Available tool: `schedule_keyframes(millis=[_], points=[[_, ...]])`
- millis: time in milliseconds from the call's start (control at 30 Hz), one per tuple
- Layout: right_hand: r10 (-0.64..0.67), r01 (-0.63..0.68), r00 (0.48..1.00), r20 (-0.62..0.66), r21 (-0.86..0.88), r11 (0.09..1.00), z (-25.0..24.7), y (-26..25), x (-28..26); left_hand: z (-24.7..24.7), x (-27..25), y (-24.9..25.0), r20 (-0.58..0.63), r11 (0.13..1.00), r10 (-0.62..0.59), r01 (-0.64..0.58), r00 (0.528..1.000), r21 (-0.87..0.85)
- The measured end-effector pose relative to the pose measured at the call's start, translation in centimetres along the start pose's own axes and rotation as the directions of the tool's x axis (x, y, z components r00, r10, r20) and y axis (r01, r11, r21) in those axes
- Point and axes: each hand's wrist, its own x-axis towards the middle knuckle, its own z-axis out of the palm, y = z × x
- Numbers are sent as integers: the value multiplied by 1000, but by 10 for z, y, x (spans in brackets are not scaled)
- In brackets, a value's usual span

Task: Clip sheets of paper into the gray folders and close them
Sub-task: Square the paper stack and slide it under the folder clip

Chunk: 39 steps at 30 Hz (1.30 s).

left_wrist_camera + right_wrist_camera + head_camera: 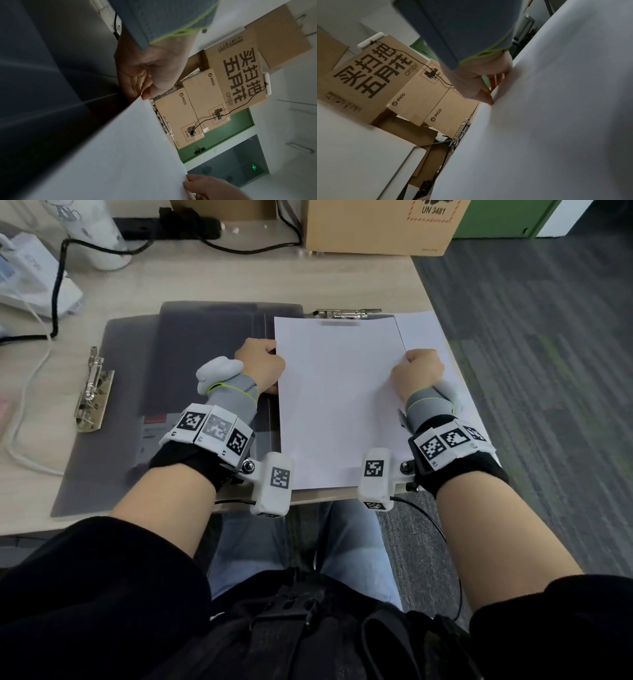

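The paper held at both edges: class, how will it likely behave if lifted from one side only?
Paper probably flops: it already bows between left hand and right hand. Likely light, since fingertip pinches hold it. It may slide easily on the folder.

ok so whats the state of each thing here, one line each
sheet of paper: lifted, pinched at both side edges, top edge near the clip
left hand: pinches the sheet's left edge
right hand: pinches the sheet's right edge
right gray folder: open flat, its metal clip at the top
left gray folder: open flat under it, side clip holds no paper
second sheet: lying underneath
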Motion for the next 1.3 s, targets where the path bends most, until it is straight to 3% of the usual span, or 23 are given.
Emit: schedule_keyframes(millis=[67, 133, 233, 333, 400, 633, 1066, 1300], points=[[-34, 35, 999, 10, -144, 989, 0, -4, -2, 1, -1, 2, 9, 1000, 2, -2, 1000, 1], [-147, 141, 989, -9, -217, 966, 4, -7, -5, 3, -4, 3, 14, 1000, 10, -10, 1000, 3], [-294, 306, 951, 94, -149, 940, 14, -17, -9, 5, -7, 3, 0, 999, 38, -38, 999, 39], [-309, 343, 929, 205, -154, 927, 23, -24, -9, 3, -6, 1, -9, 997, 52, -51, 999, 62], [-328, 362, 921, 212, -153, 919, 25, -27, -8, 2, -5, 0, -7, 997, 49, -49, 999, 56], [-176, 188, 981, 88, -164, 968, 24, -21, 0, 2, -2, -1, -3, 996, 71, -70, 997, 61], [-109, 117, 990, 87, -102, 988, 19, -23, -1, 1, 9, -4, 26, 966, 93, -97, 995, 238], [-39, 43, 995, 87, -51, 998, 16, -21, 6, 0, 15, -2, 65, 895, 104, -122, 992, 428]])
